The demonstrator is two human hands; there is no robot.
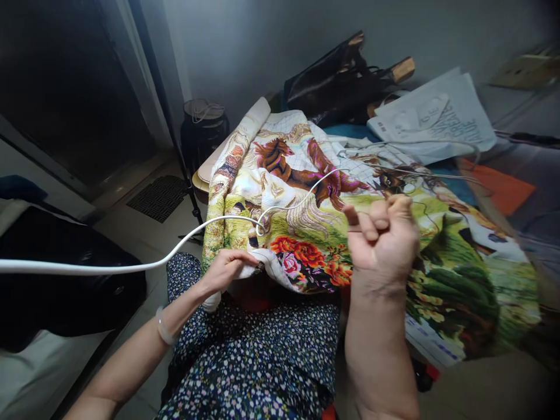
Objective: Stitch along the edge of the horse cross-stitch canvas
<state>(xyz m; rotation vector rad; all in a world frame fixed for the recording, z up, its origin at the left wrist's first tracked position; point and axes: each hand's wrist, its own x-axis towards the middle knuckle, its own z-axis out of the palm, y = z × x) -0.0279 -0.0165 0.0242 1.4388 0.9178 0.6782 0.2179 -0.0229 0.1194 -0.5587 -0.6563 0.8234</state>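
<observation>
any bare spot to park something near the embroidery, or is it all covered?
Free: tiled floor between the left hand and floor grate; orange patch right of the embroidered cloth. Crowded: white bag and dark bag behind; white cable crosses the left side.

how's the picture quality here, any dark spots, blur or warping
Head view: corners darken and smear, worst at the lower right; wide-lens warp bends the white cable at the left edge; the embroidered cloth and both hands, left and right, are evenly lit and fairly sharp.
</observation>
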